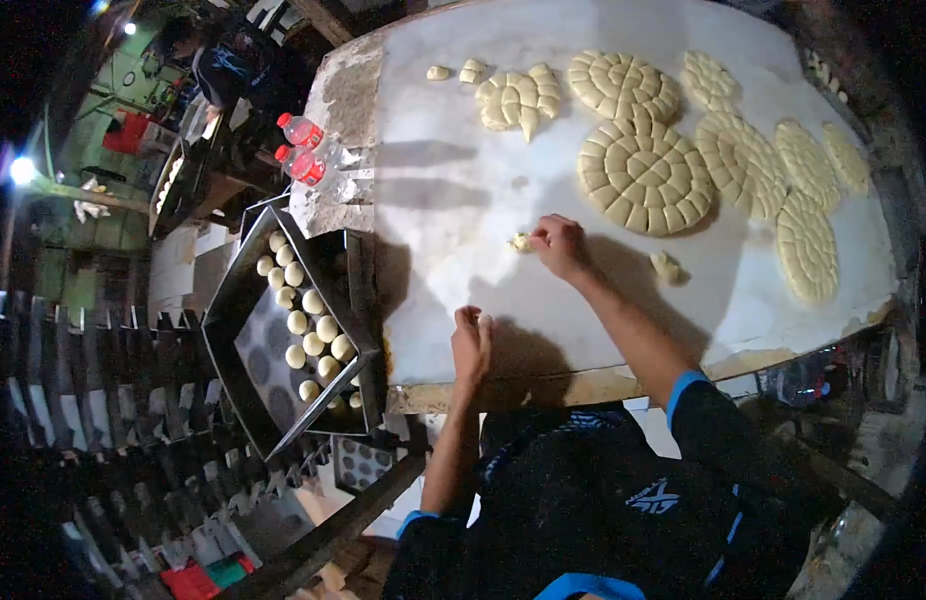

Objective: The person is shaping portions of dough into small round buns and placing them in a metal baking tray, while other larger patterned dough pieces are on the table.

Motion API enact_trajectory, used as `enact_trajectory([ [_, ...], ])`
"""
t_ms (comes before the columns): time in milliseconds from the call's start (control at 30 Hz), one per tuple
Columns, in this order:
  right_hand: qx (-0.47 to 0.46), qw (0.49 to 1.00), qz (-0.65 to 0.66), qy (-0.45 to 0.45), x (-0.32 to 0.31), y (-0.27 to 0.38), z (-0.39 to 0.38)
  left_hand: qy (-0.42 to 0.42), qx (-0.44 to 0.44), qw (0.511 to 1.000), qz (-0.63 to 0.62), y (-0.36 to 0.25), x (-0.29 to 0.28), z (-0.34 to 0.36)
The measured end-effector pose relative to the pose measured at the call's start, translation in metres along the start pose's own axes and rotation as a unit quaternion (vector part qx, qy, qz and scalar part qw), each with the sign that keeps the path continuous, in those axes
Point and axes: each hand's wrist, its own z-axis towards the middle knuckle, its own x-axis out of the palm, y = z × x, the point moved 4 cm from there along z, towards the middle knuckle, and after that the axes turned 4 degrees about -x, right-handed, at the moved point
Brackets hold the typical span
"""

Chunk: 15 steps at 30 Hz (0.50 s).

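My right hand (563, 248) is over the middle of the pale worktable (453, 290), its fingers pinched on a small, uneven dough piece (520, 242). Closer to the front edge is my left hand (470, 348), fingers curled together; a pale bit shows at its fingertips, too small to make out. To the right of my right hand sits another loose dough lump (666, 267). Beyond it lies a big round of dough (647, 178) cut into many wedge-like pieces. A partly broken-up cluster of dough pieces (518, 100) lies at the far side, with two small pieces beside it.
At the left edge, a dark metal tray (251, 375) holds several round dough balls (313, 301). Two red-capped bottles (303, 150) stand on the far left corner. More cut dough rounds (807, 247) spread to the right. Another person (238, 65) works at the back left.
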Motion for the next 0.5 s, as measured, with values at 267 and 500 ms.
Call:
enact_trajectory([
  [267, -0.102, 0.991, -0.002, 0.081, -0.073, 0.01, -0.112, -0.032, 0.176, 0.953, 0.244, 0.077, -0.028, -0.034],
  [500, -0.194, 0.949, -0.239, 0.066, -0.118, -0.001, -0.081, -0.158, 0.179, 0.955, 0.176, -0.025, -0.008, 0.074],
])
